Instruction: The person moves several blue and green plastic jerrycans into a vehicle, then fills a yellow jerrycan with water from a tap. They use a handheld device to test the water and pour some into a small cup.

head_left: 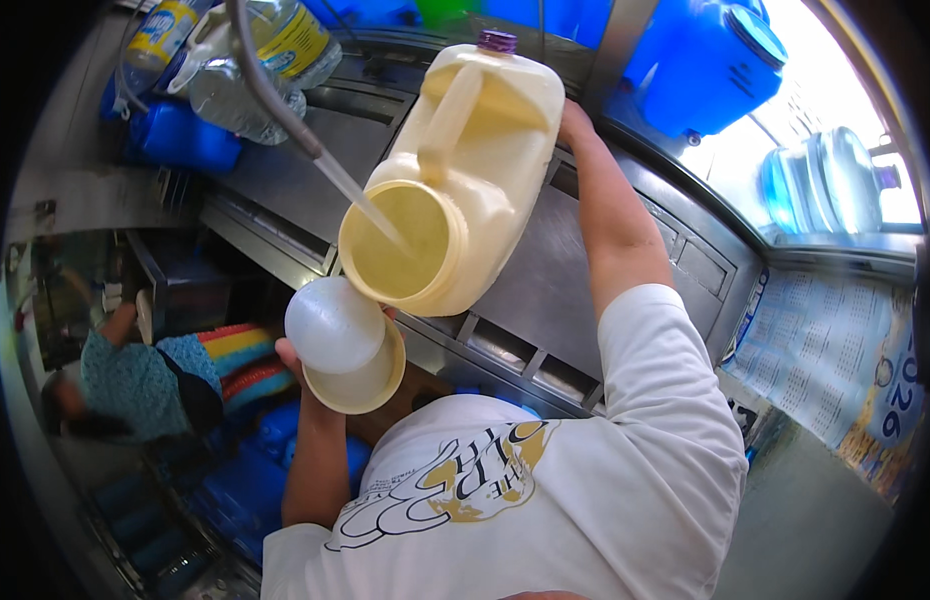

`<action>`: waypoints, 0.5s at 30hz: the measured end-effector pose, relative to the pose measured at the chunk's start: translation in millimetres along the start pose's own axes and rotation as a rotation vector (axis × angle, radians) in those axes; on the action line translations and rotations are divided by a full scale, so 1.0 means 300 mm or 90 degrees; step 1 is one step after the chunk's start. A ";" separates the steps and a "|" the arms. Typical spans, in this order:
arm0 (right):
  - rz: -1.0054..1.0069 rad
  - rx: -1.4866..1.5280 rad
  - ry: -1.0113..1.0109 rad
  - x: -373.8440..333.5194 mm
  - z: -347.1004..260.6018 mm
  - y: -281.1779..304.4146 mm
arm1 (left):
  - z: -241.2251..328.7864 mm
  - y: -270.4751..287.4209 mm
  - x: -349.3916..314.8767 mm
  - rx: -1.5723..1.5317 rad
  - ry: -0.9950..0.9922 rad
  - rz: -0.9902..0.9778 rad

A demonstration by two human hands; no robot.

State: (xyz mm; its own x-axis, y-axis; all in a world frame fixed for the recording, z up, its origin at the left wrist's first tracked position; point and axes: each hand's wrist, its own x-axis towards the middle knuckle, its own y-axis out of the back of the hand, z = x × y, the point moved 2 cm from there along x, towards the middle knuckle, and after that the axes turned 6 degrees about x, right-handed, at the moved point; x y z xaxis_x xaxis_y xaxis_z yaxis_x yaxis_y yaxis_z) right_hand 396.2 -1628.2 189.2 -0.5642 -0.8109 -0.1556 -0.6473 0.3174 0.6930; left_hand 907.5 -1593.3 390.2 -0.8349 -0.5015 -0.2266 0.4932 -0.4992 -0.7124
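A cream plastic jug point(515, 150) with a moulded handle and a purple cap is tilted above the steel counter, its wide round mouth facing me. From a curved metal spout point(260, 75), a stream of water point(355, 195) runs into that mouth. My right hand point(577, 122) is against the jug's far right side, its fingers mostly hidden behind it. Below the mouth, my left hand point(293, 358) is closed around a cream screw lid point(370, 392) together with a translucent white disc point(335, 325). The lid's edge is close to the jug's rim; I cannot tell whether they touch.
Clear water bottles point(250, 95) and a blue container point(185, 135) stand at the upper left. Blue jugs point(710, 70) and a clear blue-tinted bottle point(825, 185) are by the window. A calendar point(815, 350) hangs right. Another person point(150, 385) is at the left.
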 end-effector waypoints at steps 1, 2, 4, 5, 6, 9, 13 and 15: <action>-0.019 -0.049 -0.007 -0.015 -0.012 0.013 | 0.000 0.000 -0.001 0.012 -0.009 -0.001; -0.035 -0.102 -0.006 -0.029 -0.021 0.024 | -0.002 0.000 -0.004 0.016 -0.016 0.016; -0.029 -0.145 -0.055 -0.060 -0.024 0.034 | -0.004 -0.003 -0.005 0.029 -0.029 0.029; -0.026 -0.173 -0.083 -0.074 -0.020 0.032 | -0.003 -0.005 -0.005 0.038 -0.035 0.026; -0.001 -0.155 -0.089 -0.088 -0.017 0.028 | -0.002 -0.008 -0.002 0.050 -0.038 0.018; 0.065 -0.118 -0.140 -0.141 0.019 -0.001 | 0.004 -0.017 0.006 0.061 -0.046 -0.032; 0.116 -0.061 -0.211 -0.175 0.098 -0.045 | -0.008 -0.031 -0.003 0.062 -0.066 0.033; 0.135 -0.011 -0.212 -0.165 0.141 -0.072 | -0.008 -0.036 -0.001 0.065 -0.071 0.029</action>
State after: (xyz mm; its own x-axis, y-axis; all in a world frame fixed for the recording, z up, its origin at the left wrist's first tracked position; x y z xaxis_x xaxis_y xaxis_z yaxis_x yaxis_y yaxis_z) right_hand 416.5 -1574.1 152.0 -0.8222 -0.5226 -0.2256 -0.4909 0.4504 0.7458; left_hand 901.6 -1586.0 396.4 -0.7815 -0.5980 -0.1778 0.5572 -0.5408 -0.6301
